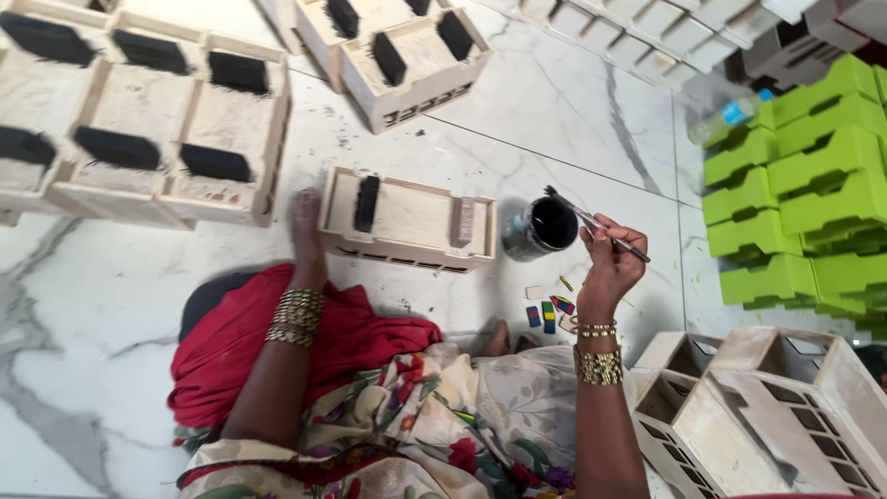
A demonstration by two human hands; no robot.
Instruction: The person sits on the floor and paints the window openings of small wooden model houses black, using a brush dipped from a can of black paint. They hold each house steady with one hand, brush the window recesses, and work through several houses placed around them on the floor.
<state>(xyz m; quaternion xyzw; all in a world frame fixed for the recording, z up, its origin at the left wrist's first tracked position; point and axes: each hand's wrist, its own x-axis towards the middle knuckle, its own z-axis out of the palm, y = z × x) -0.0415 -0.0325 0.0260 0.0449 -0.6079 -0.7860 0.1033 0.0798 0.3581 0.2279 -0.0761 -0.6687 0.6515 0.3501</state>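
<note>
My right hand (608, 261) holds a thin paintbrush (591, 221), its tip over a small black paint can (540, 228) on the marble floor. My left hand (306, 222) rests on the left end of a pale wooden box (408, 222). That box has one black-painted block at its left and an unpainted block at its right. I sit on the floor in a floral garment with a red cloth (277, 346) over my lap. Gold bangles circle both wrists.
Several wooden boxes with black-painted blocks (148, 120) lie at the upper left and top centre (416, 55). Bright green moulded trays (795, 185) are stacked at the right. Unpainted boxes (739, 407) sit at the lower right. Small coloured chips (547, 312) lie by my right wrist.
</note>
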